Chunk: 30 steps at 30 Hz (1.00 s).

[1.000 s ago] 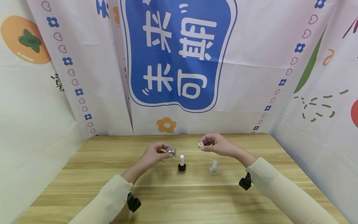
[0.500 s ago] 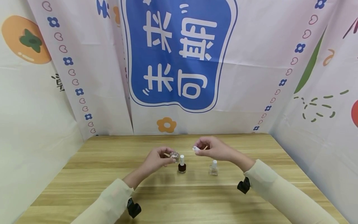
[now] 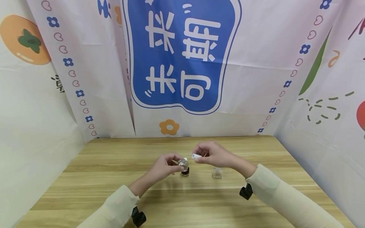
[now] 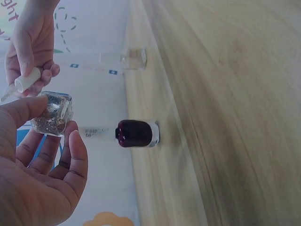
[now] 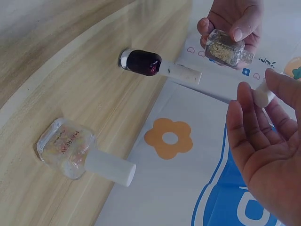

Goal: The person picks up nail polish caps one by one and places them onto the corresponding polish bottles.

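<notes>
Between thumb and fingers, my left hand (image 3: pixel 168 165) pinches a small square nail polish bottle (image 5: pixel 224 48) of glitter, its neck uncapped. In the right wrist view the bottle is tilted with its neck toward my right hand (image 3: pixel 216 155). That hand pinches the white cap (image 4: pixel 27 80), whose thin brush (image 4: pixel 8 92) sticks out in the left wrist view. Bottle and cap are held apart, above the table. Behind the held bottle in the head view, a dark red nail polish bottle (image 4: pixel 136 133) stands upright with its white cap on, partly hidden.
A clear nail polish bottle (image 5: pixel 66 148) with pale flakes and a white cap stands on the wooden table (image 3: pixel 182 202), below my right hand. Printed cloth (image 3: pixel 251 95) hangs behind the table and along both sides.
My left hand has moved right and down with the glitter bottle, over in front of the dark red one. My right hand has come left and down with the cap, narrowing the gap.
</notes>
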### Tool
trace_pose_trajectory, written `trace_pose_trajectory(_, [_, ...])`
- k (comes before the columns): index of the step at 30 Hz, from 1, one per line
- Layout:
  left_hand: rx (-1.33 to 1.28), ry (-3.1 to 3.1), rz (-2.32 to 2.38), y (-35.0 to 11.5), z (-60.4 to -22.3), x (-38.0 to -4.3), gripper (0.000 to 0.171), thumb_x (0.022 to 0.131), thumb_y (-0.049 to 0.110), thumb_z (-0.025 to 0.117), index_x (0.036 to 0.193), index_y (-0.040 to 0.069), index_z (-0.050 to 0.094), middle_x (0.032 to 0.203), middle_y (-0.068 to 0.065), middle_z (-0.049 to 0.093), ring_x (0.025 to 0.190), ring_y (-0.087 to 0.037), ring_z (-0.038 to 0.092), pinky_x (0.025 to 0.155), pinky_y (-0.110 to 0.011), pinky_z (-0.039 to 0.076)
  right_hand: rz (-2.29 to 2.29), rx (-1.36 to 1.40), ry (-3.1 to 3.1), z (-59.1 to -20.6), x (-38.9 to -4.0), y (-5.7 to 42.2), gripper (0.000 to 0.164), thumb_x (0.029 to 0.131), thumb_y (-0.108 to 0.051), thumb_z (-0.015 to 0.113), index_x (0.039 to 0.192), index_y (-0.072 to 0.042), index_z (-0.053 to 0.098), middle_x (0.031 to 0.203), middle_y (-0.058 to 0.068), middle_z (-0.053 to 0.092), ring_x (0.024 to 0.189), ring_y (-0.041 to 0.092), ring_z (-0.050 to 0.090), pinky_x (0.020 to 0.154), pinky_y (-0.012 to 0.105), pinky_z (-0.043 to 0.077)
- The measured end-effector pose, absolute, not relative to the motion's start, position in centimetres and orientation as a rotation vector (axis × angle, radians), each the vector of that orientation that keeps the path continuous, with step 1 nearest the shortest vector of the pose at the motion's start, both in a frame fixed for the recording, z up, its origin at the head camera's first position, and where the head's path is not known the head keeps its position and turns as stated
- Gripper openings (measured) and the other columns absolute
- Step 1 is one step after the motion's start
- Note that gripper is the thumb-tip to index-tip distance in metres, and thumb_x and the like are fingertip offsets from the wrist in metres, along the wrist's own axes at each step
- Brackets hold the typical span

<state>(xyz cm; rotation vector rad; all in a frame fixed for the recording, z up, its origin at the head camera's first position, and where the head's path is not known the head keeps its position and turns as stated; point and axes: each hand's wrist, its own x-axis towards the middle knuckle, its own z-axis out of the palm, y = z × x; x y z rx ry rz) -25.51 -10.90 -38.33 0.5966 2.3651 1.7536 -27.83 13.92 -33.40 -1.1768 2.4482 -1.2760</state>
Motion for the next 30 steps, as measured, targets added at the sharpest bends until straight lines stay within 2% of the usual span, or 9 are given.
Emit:
trace_pose_trajectory(7, [0.610,2.364,1.749,-10.61,-38.54,-25.16,0.027,0.083,0.010,0.076,0.107,0.003,0.067,0.096,-0.005,0.067,0.077,-0.019,0.061,0.063,-0.035,0.054,-1.214,-1.177,2.482,-33.49,-27.58,13.77,0.013,0.090,-0.011,0.071,0.102,-0.010,0.066,0.087,-0.003,0.065,0.079,0.015,0.061,0.070,0.030,0.056])
trace_pose_trajectory(16, [0.612,2.360,1.748,-10.66,-38.63,-25.02,0.025,0.083,0.009,0.076,0.106,0.002,0.067,0.096,-0.005,0.067,0.076,-0.019,0.060,0.060,-0.029,0.051,-1.161,-1.194,2.517,-33.50,-27.50,13.77,0.012,0.091,-0.014,0.070,0.101,-0.010,0.066,0.084,-0.004,0.063,0.075,0.014,0.057,0.068,0.033,0.054])
trace_pose_trajectory(30, [0.616,2.385,1.728,-10.72,-38.74,-24.95,0.025,0.083,0.010,0.077,0.105,0.004,0.068,0.095,-0.005,0.068,0.075,-0.019,0.060,0.061,-0.035,0.053,-1.140,-1.208,2.523,-33.47,-27.38,13.85,0.012,0.090,-0.016,0.071,0.100,-0.011,0.066,0.081,-0.004,0.061,0.071,0.013,0.055,0.063,0.029,0.052])
